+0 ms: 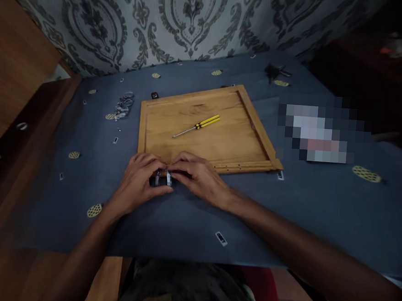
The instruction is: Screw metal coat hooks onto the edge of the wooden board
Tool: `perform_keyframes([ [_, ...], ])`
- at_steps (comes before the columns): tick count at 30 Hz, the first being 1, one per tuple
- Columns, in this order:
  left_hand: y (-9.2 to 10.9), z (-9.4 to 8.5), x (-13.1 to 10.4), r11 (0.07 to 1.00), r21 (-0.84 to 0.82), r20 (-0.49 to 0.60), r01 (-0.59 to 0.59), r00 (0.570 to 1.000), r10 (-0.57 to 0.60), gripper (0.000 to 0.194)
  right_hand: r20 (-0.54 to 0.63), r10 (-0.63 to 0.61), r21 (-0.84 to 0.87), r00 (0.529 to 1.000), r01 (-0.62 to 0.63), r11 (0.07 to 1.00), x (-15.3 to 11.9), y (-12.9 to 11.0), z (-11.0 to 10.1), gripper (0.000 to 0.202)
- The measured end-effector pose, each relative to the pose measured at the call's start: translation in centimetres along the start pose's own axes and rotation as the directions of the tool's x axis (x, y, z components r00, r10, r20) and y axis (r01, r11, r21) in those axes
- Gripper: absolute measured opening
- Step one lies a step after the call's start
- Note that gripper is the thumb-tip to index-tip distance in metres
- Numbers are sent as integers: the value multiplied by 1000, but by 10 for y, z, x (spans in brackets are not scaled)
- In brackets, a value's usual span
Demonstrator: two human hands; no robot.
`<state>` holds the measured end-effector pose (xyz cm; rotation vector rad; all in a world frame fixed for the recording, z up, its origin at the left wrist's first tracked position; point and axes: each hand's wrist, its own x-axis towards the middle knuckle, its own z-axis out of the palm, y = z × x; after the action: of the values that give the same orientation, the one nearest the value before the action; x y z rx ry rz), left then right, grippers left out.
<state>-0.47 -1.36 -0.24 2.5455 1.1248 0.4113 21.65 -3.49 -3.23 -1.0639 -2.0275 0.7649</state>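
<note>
At the near left corner of a framed wooden panel [169, 116], my left hand [138, 180] is curled around a shiny metal hinge [168, 179], which sits against the panel's near edge. My right hand [202, 178] comes in from the right, its thumb and fingertips pinched together at the top of the hinge. Whatever lies between those fingertips is too small and covered to make out. A screwdriver [206, 121] with a yellow and black handle rests on the panel, its tip pointing left toward me.
Several metal hinges [124, 106] lie heaped left of the panel on the blue patterned cloth [189, 223]. A dark fitting [155, 95] shows at the panel's far edge. A dark object [273, 73] lies far right; a blurred-out item [315, 133] is nearer. Patterned wall covering [192, 21] rises behind.
</note>
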Motion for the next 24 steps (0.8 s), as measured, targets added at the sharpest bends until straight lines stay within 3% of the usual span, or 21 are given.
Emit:
perform_keyframes([
  [17, -1, 1, 0, 1000, 5, 5, 8, 1000, -8, 42, 3, 4, 20, 1000, -4, 1000, 2, 0, 4, 20],
  [24, -1, 0, 1, 1000, 14, 26, 28, 999, -28, 43, -26, 67, 5, 997, -67, 998, 7, -3, 5, 17],
])
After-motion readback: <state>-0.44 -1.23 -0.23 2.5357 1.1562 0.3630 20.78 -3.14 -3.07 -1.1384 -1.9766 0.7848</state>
